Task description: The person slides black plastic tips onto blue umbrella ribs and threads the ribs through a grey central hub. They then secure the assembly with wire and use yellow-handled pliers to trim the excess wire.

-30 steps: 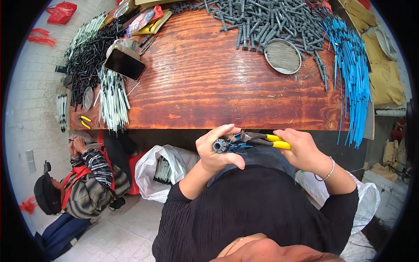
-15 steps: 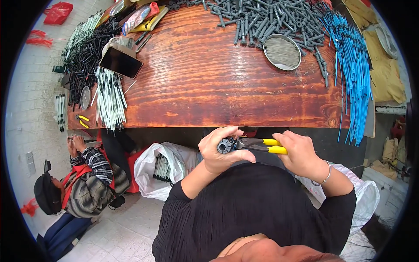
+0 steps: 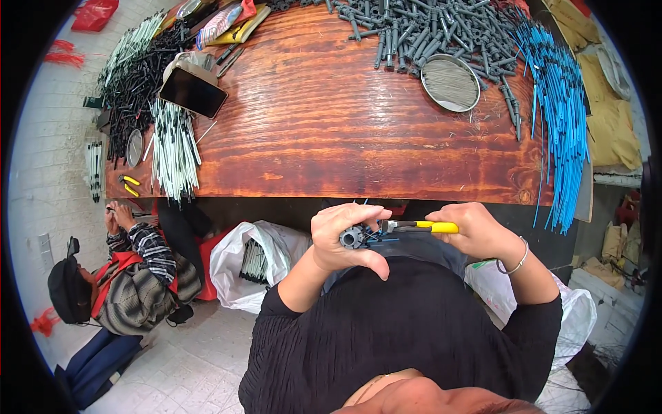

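My left hand (image 3: 338, 238) is wrapped round a dark grey ribbed plastic part (image 3: 352, 238), its round hollow end facing up, with the thumb stretched out. Thin blue strips (image 3: 387, 240) stick out beside it toward the right. In my right hand (image 3: 476, 231) are pliers with yellow grips (image 3: 441, 226), held nearly edge-on. Their metal jaws point left and meet the part next to my left fingers. Exactly what the jaws touch is hidden. Both hands are held in front of the table's near edge.
On the wooden table (image 3: 296, 138) lie grey plastic parts (image 3: 427, 27), a round dish of thin pins (image 3: 449, 83), blue sticks (image 3: 560, 131), white sticks (image 3: 174, 148) and a phone (image 3: 193, 91). A white sack (image 3: 227, 276) stands below. At left another person (image 3: 138, 283) works.
The pliers have rolled from showing both handles apart to nearly edge-on. My left hand and the grey part have shifted slightly left, and the blue strips show more.
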{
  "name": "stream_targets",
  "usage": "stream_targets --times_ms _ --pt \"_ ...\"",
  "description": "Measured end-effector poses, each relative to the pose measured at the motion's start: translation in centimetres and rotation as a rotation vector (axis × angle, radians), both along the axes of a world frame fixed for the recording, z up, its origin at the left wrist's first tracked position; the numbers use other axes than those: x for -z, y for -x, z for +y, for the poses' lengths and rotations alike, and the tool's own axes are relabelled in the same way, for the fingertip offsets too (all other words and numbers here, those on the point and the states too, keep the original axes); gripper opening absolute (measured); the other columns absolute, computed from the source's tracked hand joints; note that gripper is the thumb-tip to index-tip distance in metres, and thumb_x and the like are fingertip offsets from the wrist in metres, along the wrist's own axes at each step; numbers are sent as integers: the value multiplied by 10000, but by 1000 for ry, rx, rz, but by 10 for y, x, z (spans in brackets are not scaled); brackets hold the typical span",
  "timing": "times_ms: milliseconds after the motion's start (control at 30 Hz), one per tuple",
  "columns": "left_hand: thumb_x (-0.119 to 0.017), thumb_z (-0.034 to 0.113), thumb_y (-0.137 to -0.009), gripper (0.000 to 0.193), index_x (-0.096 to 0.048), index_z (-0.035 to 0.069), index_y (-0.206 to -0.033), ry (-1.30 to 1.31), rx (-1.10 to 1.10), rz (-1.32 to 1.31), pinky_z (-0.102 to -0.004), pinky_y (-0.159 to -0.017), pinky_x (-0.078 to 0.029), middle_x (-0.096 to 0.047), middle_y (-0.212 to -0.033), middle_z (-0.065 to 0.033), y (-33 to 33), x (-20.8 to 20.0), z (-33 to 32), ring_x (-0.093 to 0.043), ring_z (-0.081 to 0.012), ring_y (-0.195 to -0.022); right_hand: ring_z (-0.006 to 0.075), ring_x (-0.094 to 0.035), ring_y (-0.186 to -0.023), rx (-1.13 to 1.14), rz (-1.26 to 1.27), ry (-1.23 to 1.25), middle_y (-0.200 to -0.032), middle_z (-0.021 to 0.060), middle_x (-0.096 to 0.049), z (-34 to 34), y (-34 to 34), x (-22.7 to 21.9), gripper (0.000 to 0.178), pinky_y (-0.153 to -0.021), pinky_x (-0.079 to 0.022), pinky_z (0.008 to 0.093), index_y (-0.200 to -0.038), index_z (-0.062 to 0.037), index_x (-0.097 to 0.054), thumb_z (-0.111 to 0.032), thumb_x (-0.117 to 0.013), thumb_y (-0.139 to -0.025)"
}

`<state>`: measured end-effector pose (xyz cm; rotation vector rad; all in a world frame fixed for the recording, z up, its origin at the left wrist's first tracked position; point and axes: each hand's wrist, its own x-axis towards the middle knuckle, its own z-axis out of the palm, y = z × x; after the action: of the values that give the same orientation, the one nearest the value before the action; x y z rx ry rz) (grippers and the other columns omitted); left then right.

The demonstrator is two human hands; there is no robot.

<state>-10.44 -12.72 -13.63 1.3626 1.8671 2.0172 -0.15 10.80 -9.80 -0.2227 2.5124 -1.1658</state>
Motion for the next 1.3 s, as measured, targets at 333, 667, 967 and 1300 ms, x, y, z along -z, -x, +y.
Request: stream_targets --times_ms 333,667,967,1300 --pt "-758 490 -477 810 -564 -57 -1042 20 -6 16 -261 -593 -519 -657 -874 -163 0 -1 1 -633 -180 -668 288 -586 -720 -16 64 -45 -776 106 -585 4 5 -4 258 -613 -456 375 -942 -42 -604 -115 -655 -699" --pt "-774 469 -463 779 -574 -39 -1017 77 -154 -1 -240 -593 -512 -663 -860 -136 -3 0 4 -627 -147 -652 275 -588 -702 56 258 -385 -743 86 -557 -2 2 -23 265 -602 -467 361 -898 -60 -585 -99 -666 -648" --pt "-765 484 -466 800 -566 -39 -1038 75 -205 -32 -233 -613 -513 -662 -866 -145 -5 0 4 -634 -145 -688 277 -582 -697 98 412 -349 -777 99 -573 -13 3 -7 310 -625 -460 358 -975 -21 -576 -105 -663 -689" --pt "-779 481 -462 797 -570 -37 -1030 91 -184 -39 -246 -642 -518 -662 -858 -147 -6 -2 6 -646 -163 -734 241 -531 -636 89 530 -429 -706 73 -522 -15 7 -9 266 -589 -413 348 -931 -33 -573 -166 -663 -719"
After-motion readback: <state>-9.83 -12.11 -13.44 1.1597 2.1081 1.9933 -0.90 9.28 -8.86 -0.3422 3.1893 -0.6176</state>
